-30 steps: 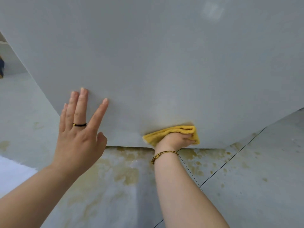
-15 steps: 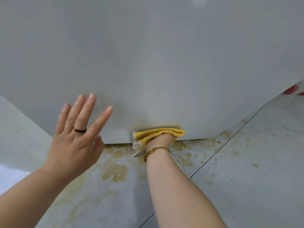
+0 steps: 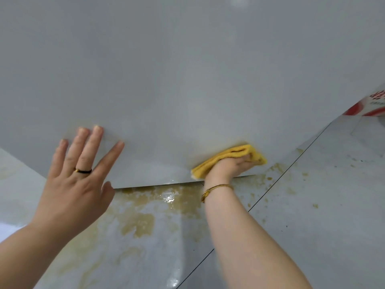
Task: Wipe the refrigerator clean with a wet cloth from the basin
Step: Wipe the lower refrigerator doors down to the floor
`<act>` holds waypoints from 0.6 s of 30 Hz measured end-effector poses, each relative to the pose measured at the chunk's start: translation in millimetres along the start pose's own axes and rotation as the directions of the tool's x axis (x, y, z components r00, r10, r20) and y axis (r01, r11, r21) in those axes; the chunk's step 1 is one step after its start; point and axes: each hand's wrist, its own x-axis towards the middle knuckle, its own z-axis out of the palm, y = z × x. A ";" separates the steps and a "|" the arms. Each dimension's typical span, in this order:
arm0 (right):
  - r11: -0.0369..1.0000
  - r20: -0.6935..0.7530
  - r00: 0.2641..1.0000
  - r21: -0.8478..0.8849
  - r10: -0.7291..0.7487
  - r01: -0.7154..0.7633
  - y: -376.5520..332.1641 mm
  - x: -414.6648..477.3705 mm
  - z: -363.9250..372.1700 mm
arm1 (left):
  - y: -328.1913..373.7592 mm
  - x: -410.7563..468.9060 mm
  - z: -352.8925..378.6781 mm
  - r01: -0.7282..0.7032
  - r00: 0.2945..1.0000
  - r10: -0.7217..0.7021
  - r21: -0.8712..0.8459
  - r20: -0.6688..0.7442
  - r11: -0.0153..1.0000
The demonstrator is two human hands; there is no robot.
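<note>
Yellow cloth [image 3: 226, 158]: soft, folded, likely wet and limp; best pressed under a flat palm across its middle. It lies against the lower edge of the grey refrigerator [image 3: 187, 80] panel, right of centre. Right hand [image 3: 227, 166] presses it there, fingers extended over the fold, arm reaching far. Left hand [image 3: 77, 172] spread, fingertips on the panel at left, holding nothing.

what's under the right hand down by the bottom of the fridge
A folded yellow cloth, pressed by the right hand against the fridge near its bottom edge. The panel behind the cloth is hidden.
</note>
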 end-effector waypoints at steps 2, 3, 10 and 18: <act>0.977 0.124 0.976 -0.095 -0.178 0.190 -3.1 -35.9 -2.3 | 2.3 -1.3 -3.7 0.021 1.000 -0.021 -0.032 -0.020 0.999; 0.954 0.239 0.938 -0.101 -0.251 0.282 -4.5 -53.1 -4.9 | 2.3 -2.1 -6.0 0.041 0.998 -0.044 -0.059 -0.036 0.997; 0.341 0.642 0.276 -0.023 -0.716 0.940 -13.2 -51.4 -24.4 | -35.9 -19.3 -43.4 0.293 0.914 -0.330 -0.180 -0.237 0.939; -0.378 0.595 -0.392 0.156 -0.702 0.913 -58.5 -84.1 12.6 | -61.1 -12.3 -75.7 0.702 0.640 -0.738 -0.552 0.213 0.449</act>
